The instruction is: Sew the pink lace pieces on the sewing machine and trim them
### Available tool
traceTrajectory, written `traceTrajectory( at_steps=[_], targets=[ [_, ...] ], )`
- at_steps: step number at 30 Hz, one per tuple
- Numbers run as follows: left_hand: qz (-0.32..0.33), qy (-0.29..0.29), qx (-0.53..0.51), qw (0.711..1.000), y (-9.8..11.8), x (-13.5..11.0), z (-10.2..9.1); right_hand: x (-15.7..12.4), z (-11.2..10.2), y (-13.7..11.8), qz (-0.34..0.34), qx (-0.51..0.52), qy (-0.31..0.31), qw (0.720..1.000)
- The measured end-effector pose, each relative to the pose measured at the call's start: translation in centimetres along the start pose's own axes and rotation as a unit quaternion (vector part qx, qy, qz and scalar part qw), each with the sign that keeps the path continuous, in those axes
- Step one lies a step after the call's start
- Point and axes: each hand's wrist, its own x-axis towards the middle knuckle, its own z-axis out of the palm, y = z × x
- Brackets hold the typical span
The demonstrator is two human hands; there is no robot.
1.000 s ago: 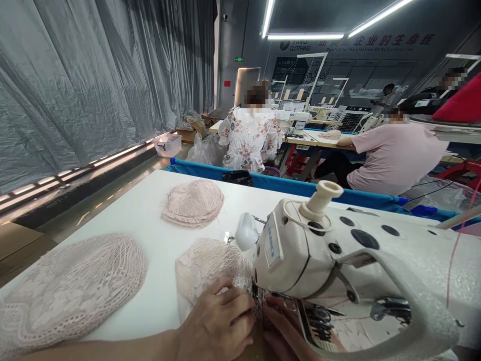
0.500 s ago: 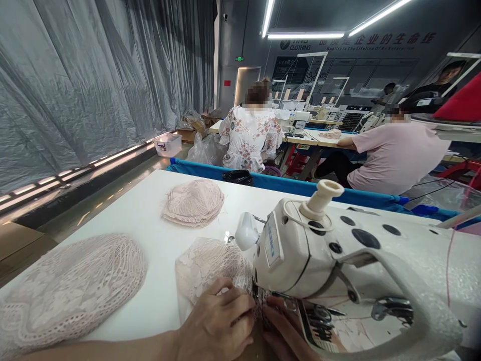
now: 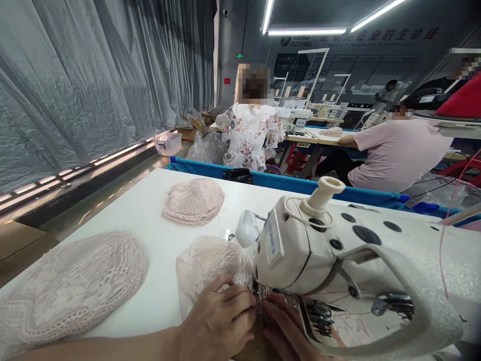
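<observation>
A pale pink piece of lace fabric (image 3: 205,263) lies under the head of a white sewing machine (image 3: 296,245). My left hand (image 3: 221,316) is closed on its near edge, knuckles up and fingers curled, just left of the needle area. On the other side of the needle, my right hand (image 3: 283,321) pinches the lace edge close to the presser foot. The machine's arm and guard partly cover that hand, and the fingertips of both hands are hard to see. The needle itself is hidden behind the machine head.
A stack of lace pieces (image 3: 82,281) lies at the left of the white table (image 3: 161,291). A smaller pile of lace cups (image 3: 193,200) sits farther back. Blue cloth (image 3: 300,186) runs along the far edge. Beyond it, two people sit at other sewing tables.
Both hands and the lace stay almost where they were. The pink thread at the machine's right has shifted. The person in the floral top sits a little more upright.
</observation>
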Motion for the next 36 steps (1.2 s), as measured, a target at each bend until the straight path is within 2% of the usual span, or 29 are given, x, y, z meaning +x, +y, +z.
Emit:
traceTrajectory(
  at_steps=[11, 18, 24, 31, 36],
  targets=[
    [-0.017, -0.03, 0.003, 0.999, 0.2, -0.1, 0.3, 0.3, -0.2, -0.3, 0.001, -0.024, 0.024, 0.999],
    [-0.013, -0.007, 0.009, 1.0, 0.2, -0.1, 0.5, -0.6, 0.7, -0.1, 0.053, 0.046, 0.032, 0.997],
    [-0.016, -0.015, 0.019, 1.0, 0.3, -0.2, 0.5, -1.2, 1.0, -0.2, 0.059, 0.074, 0.037, 0.995],
    [-0.016, 0.01, 0.017, 1.0, 0.4, -0.1, 0.4, -1.3, 1.1, -0.1, 0.06, 0.089, 0.037, 0.994],
    [-0.022, 0.005, 0.017, 1.0, 0.5, -0.1, 0.5, -1.2, 1.0, -0.1, 0.06, 0.098, 0.04, 0.993]
  ],
)
